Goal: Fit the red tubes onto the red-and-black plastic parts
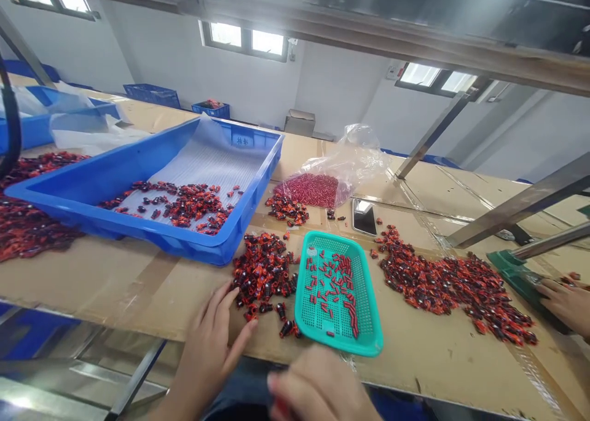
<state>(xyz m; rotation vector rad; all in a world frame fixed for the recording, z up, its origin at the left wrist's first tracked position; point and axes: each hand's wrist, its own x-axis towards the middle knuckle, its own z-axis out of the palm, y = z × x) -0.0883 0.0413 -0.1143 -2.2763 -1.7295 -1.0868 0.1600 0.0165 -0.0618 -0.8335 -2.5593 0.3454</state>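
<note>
My left hand [214,329] rests at the near edge of a pile of small black-and-orange plastic parts [262,270]. Its fingers and thumb are spread, the fingertips touching the pile, and nothing shows between them. Low in the middle, my right hand [320,381] is smeared by motion with its fingers curled in. A bit of red shows beneath them, too blurred to name. Just beyond this hand lies a green perforated basket [302,286] holding many short dark red pins [338,279]. Several loose black-and-orange parts lie between my left hand and the basket.
A blue tray [152,227] with more parts stands at left. Behind the basket are a clear bag of red pins [311,189] and a phone [364,216]. Another pile [442,279] spreads right, near another person's hand [566,304] beside a green tool base [519,273]. Metal posts cross the table.
</note>
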